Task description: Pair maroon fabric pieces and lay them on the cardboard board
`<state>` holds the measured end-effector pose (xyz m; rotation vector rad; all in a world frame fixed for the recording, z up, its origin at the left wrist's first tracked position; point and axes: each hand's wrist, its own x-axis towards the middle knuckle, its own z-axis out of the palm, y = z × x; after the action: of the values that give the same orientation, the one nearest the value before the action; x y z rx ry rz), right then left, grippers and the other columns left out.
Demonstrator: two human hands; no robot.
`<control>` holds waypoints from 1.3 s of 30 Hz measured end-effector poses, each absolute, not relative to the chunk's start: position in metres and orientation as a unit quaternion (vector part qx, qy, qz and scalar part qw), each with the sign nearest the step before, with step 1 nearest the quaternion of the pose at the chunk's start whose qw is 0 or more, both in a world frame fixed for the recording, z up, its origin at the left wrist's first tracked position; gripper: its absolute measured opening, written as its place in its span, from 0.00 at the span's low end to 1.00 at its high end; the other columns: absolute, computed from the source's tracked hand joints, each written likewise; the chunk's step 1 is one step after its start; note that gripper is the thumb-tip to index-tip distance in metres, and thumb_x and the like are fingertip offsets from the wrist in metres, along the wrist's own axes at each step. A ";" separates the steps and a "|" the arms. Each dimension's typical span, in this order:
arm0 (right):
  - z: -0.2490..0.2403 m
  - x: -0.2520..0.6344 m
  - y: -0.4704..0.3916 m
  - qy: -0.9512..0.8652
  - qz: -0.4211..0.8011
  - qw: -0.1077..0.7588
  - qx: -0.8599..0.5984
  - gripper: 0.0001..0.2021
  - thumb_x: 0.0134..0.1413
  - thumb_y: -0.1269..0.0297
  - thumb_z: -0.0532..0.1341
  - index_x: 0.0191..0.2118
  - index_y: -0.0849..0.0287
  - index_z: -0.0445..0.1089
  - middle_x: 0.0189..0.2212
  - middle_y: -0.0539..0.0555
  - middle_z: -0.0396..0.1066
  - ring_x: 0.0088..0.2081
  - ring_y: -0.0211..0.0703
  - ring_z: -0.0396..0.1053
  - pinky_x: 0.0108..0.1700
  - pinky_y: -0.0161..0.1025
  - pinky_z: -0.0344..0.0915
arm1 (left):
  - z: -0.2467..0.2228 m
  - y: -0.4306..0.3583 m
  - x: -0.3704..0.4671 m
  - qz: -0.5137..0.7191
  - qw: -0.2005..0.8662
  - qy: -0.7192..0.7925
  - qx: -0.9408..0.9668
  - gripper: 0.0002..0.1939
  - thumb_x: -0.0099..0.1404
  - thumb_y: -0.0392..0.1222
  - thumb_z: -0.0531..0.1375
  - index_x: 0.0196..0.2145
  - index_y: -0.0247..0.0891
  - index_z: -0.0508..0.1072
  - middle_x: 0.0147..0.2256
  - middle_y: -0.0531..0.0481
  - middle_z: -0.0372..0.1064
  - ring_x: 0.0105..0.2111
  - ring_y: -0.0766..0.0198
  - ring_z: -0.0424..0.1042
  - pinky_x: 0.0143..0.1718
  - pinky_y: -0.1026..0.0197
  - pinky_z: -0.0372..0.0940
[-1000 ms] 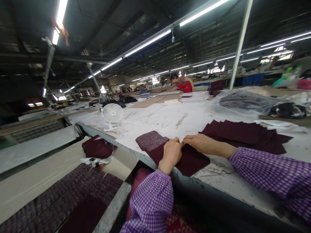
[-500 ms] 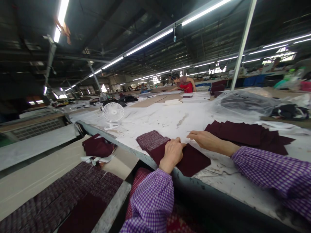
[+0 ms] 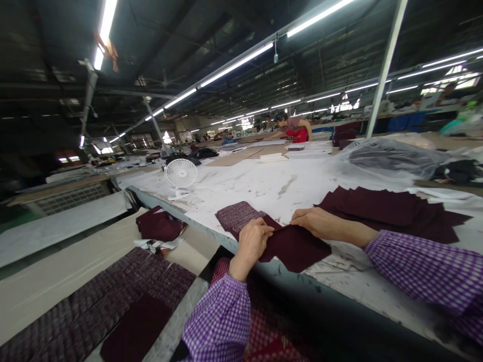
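Observation:
A dark maroon fabric piece [image 3: 298, 247] lies at the near edge of the white table, one edge stretched between my hands. My left hand [image 3: 252, 242] pinches that edge at its left end. At the other end, my right hand [image 3: 317, 221] grips it between thumb and fingers. Behind my left hand sits a stack of speckled maroon knit pieces [image 3: 238, 213], partly hidden by the hand. Just right of my right hand, a fanned pile of plain maroon fabric pieces [image 3: 385, 206] rests on the table.
A small white fan [image 3: 181, 173] stands on the white table [image 3: 241, 176]. At lower left, speckled knit strips [image 3: 101, 296] and a bundled maroon cloth [image 3: 158, 223] lie on a lower surface. Clear plastic [image 3: 388, 158] lies at right. A co-worker [image 3: 296, 129] leans over a table further back.
My left hand has shifted left and now pinches the fabric edge. My right hand, previously just above the fabric, has come down and taken hold of the edge too.

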<state>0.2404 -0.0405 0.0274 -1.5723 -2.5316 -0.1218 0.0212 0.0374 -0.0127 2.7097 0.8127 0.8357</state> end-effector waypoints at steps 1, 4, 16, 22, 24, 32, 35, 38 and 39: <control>0.028 0.240 -0.041 -0.846 -0.035 0.072 -0.527 0.17 0.53 0.79 0.49 0.40 0.61 0.73 0.38 0.57 0.72 0.37 0.40 0.70 0.39 0.34 0.64 | -0.016 0.038 0.018 0.292 0.097 0.276 0.911 0.09 0.64 0.36 0.57 0.38 0.42 0.78 0.33 0.51 0.70 0.37 0.63 0.68 0.38 0.63 0.62; 0.028 0.237 -0.043 -0.845 -0.021 0.048 -0.532 0.20 0.50 0.82 0.49 0.43 0.63 0.72 0.39 0.58 0.70 0.37 0.39 0.69 0.39 0.33 0.63 | -0.021 0.038 0.014 0.305 0.100 0.277 0.906 0.09 0.64 0.37 0.57 0.37 0.42 0.78 0.32 0.51 0.70 0.36 0.64 0.67 0.38 0.63 0.62; 0.008 0.224 -0.038 -0.840 -0.184 -0.053 -0.507 0.31 0.51 0.80 0.49 0.60 0.51 0.59 0.35 0.58 0.65 0.31 0.41 0.68 0.30 0.35 0.58 | -0.018 0.036 0.010 0.304 0.116 0.291 0.900 0.10 0.65 0.38 0.56 0.37 0.42 0.78 0.35 0.50 0.70 0.38 0.63 0.67 0.41 0.62 0.62; 0.022 0.204 -0.032 -0.851 -0.199 -0.075 -0.480 0.31 0.50 0.80 0.51 0.59 0.47 0.61 0.32 0.55 0.67 0.22 0.36 0.63 0.27 0.35 0.52 | -0.018 0.041 0.002 0.340 0.189 0.280 0.878 0.09 0.63 0.33 0.57 0.32 0.38 0.77 0.33 0.50 0.70 0.35 0.65 0.69 0.40 0.63 0.63; 0.025 0.203 -0.031 -0.860 -0.198 -0.072 -0.466 0.30 0.51 0.79 0.51 0.58 0.48 0.61 0.32 0.55 0.67 0.22 0.35 0.62 0.26 0.35 0.51 | -0.018 0.045 -0.004 0.368 0.236 0.277 0.856 0.08 0.62 0.32 0.56 0.30 0.37 0.76 0.33 0.50 0.70 0.34 0.66 0.70 0.39 0.64 0.64; 0.032 0.201 -0.031 -0.856 -0.199 -0.105 -0.465 0.31 0.48 0.80 0.52 0.59 0.49 0.61 0.30 0.55 0.68 0.21 0.35 0.63 0.24 0.35 0.47 | -0.013 0.039 -0.001 0.358 0.217 0.325 0.848 0.03 0.58 0.32 0.59 0.30 0.37 0.73 0.31 0.52 0.69 0.33 0.65 0.68 0.37 0.63 0.63; 0.035 0.200 -0.031 -0.863 -0.190 -0.114 -0.453 0.31 0.48 0.81 0.52 0.59 0.50 0.61 0.30 0.55 0.69 0.22 0.35 0.63 0.24 0.34 0.47 | -0.015 0.036 0.002 0.345 0.181 0.319 0.864 0.08 0.59 0.28 0.56 0.27 0.37 0.72 0.32 0.51 0.68 0.37 0.63 0.68 0.41 0.61 0.62; 0.039 0.201 -0.030 -0.872 -0.170 -0.104 -0.446 0.30 0.49 0.80 0.51 0.58 0.51 0.63 0.30 0.55 0.69 0.23 0.36 0.64 0.25 0.34 0.50 | -0.019 0.035 0.001 0.344 0.146 0.302 0.877 0.10 0.62 0.29 0.53 0.29 0.38 0.72 0.33 0.50 0.68 0.38 0.63 0.66 0.42 0.61 0.62; 0.040 0.202 -0.030 -0.873 -0.164 -0.101 -0.447 0.30 0.49 0.80 0.51 0.57 0.51 0.63 0.29 0.55 0.69 0.23 0.36 0.64 0.25 0.34 0.50 | -0.021 0.035 0.000 0.344 0.133 0.297 0.881 0.10 0.62 0.30 0.52 0.29 0.38 0.71 0.34 0.50 0.67 0.38 0.63 0.66 0.43 0.61 0.61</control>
<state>0.2015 -0.0296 0.0401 -1.5025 -2.9350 -0.5521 0.0001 0.0349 -0.0207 2.5551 0.8605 0.9984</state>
